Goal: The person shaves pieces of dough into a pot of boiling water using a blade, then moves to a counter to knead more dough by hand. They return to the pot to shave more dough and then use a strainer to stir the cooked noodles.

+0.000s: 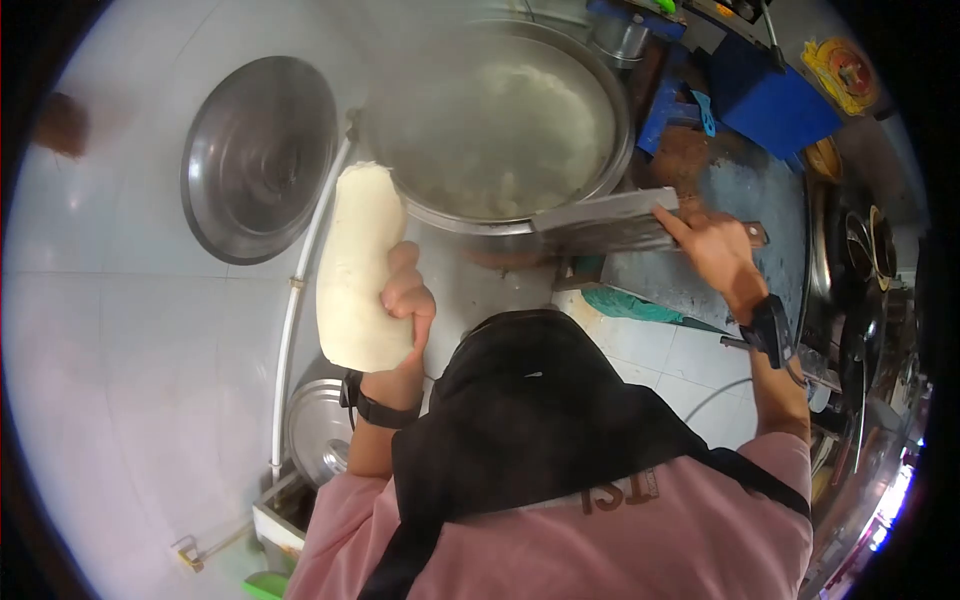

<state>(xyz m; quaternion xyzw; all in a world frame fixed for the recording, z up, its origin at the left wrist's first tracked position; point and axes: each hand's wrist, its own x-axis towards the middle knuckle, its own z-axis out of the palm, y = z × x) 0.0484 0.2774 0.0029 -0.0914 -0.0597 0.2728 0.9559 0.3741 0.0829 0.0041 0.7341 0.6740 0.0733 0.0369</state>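
I see a worn blue-grey stove counter (735, 185) on my right carrying a large steaming steel pot (500, 120) of white pieces in boiling water; a blue board (775, 105) lies farther back, and dark pans (860, 250) sit along its right edge

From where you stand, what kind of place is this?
Most likely a working kitchen, perhaps a commercial one. A big steaming pot stands in front, a large metal lid hangs on the tiled wall, the left hand holds a dough block, and the right hand holds a wide blade.
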